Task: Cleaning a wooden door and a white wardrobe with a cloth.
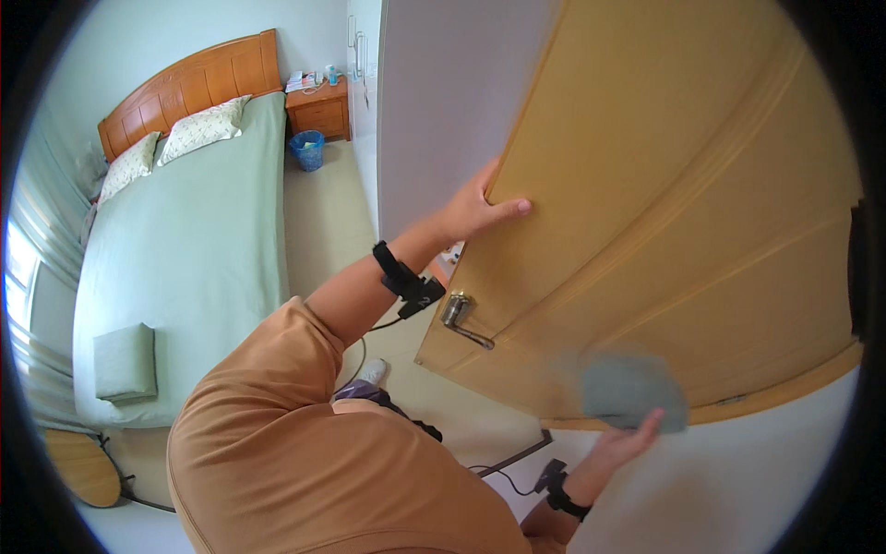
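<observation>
A yellow-brown wooden door stands ajar, filling the right side of the view. My left hand grips its free edge, the thumb on the face turned to me and the other fingers hidden behind. Beside that hand, along the same edge, sits a silver lever handle. My right hand holds a grey-green cloth at the door's face, near the hinge-side border. Motion blurs the cloth, so whether it presses on the wood is hard to tell.
To the left is a bed with a green sheet, pillows and a green cushion. A nightstand and a blue waste bin stand beyond it. A round wooden stool top shows at lower left. Black cables run from both wrist straps.
</observation>
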The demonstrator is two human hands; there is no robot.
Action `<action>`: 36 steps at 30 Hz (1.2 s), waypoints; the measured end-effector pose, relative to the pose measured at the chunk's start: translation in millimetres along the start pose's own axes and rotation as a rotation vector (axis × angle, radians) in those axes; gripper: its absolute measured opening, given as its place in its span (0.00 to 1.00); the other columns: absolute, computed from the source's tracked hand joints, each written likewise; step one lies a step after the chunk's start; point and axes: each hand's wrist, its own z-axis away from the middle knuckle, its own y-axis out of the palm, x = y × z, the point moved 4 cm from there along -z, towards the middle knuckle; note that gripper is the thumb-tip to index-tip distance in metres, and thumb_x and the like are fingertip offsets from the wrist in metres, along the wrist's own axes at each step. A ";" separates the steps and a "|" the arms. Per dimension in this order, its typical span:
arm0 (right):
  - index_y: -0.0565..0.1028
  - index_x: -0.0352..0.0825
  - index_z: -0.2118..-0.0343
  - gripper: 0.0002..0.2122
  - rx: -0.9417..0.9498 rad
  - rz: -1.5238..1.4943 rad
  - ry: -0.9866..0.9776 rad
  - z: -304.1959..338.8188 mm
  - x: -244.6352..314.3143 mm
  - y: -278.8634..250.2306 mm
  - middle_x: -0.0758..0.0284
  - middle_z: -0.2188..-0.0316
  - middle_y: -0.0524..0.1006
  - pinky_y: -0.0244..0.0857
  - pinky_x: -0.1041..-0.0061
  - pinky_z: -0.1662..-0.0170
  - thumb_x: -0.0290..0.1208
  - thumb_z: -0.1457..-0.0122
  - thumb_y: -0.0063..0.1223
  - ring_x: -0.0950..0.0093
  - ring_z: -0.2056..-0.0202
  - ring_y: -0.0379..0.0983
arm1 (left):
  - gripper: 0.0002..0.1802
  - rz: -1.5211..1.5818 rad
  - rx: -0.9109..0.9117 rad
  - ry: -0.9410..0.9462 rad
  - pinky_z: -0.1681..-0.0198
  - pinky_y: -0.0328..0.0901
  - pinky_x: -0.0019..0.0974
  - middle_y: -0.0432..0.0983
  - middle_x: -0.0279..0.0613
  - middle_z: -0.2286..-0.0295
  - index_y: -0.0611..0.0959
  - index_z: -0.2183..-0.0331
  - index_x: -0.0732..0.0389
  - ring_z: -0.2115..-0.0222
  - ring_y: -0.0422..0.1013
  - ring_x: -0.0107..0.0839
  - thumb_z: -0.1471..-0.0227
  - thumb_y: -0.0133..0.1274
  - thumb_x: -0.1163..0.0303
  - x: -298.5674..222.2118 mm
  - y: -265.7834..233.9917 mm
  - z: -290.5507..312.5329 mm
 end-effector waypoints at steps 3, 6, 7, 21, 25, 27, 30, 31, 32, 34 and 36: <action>0.62 0.23 0.48 0.29 -0.080 0.125 -0.427 -30.0 69.5 34.9 0.54 0.49 0.66 0.60 0.63 0.47 0.42 0.44 0.54 0.63 0.51 0.66 | 0.35 0.078 0.021 0.024 0.53 0.62 0.35 0.70 0.42 0.59 0.67 0.49 0.63 0.59 0.67 0.30 0.55 0.61 0.57 20.2 6.4 -5.3; 0.64 0.22 0.50 0.26 -0.204 0.334 -0.715 -47.4 117.9 97.5 0.54 0.51 0.68 0.64 0.67 0.51 0.40 0.42 0.52 0.65 0.53 0.67 | 0.34 0.143 0.051 -0.042 0.55 0.62 0.33 0.73 0.43 0.62 0.68 0.50 0.63 0.61 0.68 0.28 0.56 0.61 0.57 38.9 0.7 -5.6; 0.65 0.22 0.51 0.25 -0.213 0.373 -0.882 -49.0 146.2 113.8 0.54 0.51 0.68 0.64 0.68 0.52 0.39 0.42 0.52 0.66 0.54 0.68 | 0.34 0.094 0.131 -0.105 0.56 0.63 0.32 0.73 0.44 0.62 0.69 0.51 0.63 0.61 0.69 0.28 0.56 0.61 0.57 45.5 15.1 -10.8; 0.64 0.24 0.50 0.27 -0.256 1.270 -1.854 -179.6 179.5 411.8 0.49 0.50 0.64 0.49 0.63 0.43 0.46 0.42 0.48 0.55 0.48 0.58 | 0.31 0.139 0.372 -0.122 0.60 0.65 0.41 0.74 0.56 0.63 0.69 0.61 0.64 0.61 0.72 0.45 0.57 0.61 0.53 78.8 37.6 -84.6; 0.61 0.25 0.49 0.25 -0.096 1.300 -1.816 -146.8 167.4 412.6 0.49 0.50 0.63 0.49 0.62 0.43 0.43 0.39 0.43 0.54 0.47 0.57 | 0.32 0.198 0.247 0.051 0.57 0.65 0.39 0.74 0.55 0.62 0.70 0.55 0.66 0.59 0.71 0.42 0.57 0.61 0.57 100.6 67.0 -94.8; 0.63 0.28 0.49 0.21 -0.034 1.348 -1.951 -124.7 133.1 416.4 0.52 0.50 0.64 0.48 0.63 0.43 0.39 0.40 0.43 0.56 0.48 0.58 | 0.28 0.265 0.314 -0.036 0.55 0.64 0.37 0.74 0.50 0.60 0.72 0.55 0.66 0.59 0.71 0.36 0.56 0.61 0.63 104.1 74.7 -92.8; 0.63 0.33 0.47 0.24 0.088 1.489 -1.995 -109.1 103.0 420.8 0.55 0.46 0.62 0.46 0.60 0.41 0.34 0.47 0.49 0.56 0.43 0.55 | 0.25 0.332 0.309 -0.091 0.60 0.66 0.32 0.75 0.43 0.64 0.71 0.56 0.66 0.63 0.70 0.27 0.56 0.60 0.70 126.9 71.9 -92.9; 0.61 0.30 0.46 0.26 0.169 1.502 -1.923 -99.7 109.1 419.3 0.52 0.44 0.59 0.43 0.55 0.40 0.34 0.49 0.48 0.53 0.43 0.53 | 0.24 0.296 0.284 -0.045 0.61 0.66 0.32 0.75 0.42 0.65 0.71 0.57 0.66 0.64 0.70 0.27 0.56 0.60 0.70 126.4 71.8 -91.2; 0.60 0.31 0.46 0.27 0.177 1.587 -1.902 -97.7 118.8 419.9 0.52 0.44 0.59 0.43 0.54 0.40 0.33 0.49 0.48 0.54 0.43 0.53 | 0.24 0.262 0.254 0.014 0.62 0.66 0.32 0.75 0.42 0.66 0.72 0.57 0.66 0.65 0.70 0.28 0.56 0.60 0.70 122.7 73.1 -96.3; 0.59 0.32 0.45 0.27 0.166 1.670 -1.892 -96.0 153.5 408.7 0.53 0.44 0.58 0.42 0.54 0.40 0.31 0.50 0.48 0.55 0.42 0.53 | 0.23 0.298 0.260 -0.031 0.61 0.66 0.33 0.74 0.41 0.67 0.72 0.58 0.65 0.65 0.70 0.28 0.57 0.60 0.70 100.5 80.1 -86.2; 0.60 0.32 0.45 0.28 0.387 1.699 -1.896 -88.3 184.5 403.5 0.53 0.43 0.57 0.43 0.54 0.40 0.31 0.52 0.49 0.56 0.42 0.52 | 0.24 0.287 0.314 -0.035 0.58 0.64 0.33 0.73 0.41 0.64 0.71 0.57 0.66 0.62 0.68 0.28 0.56 0.60 0.67 93.4 83.8 -83.3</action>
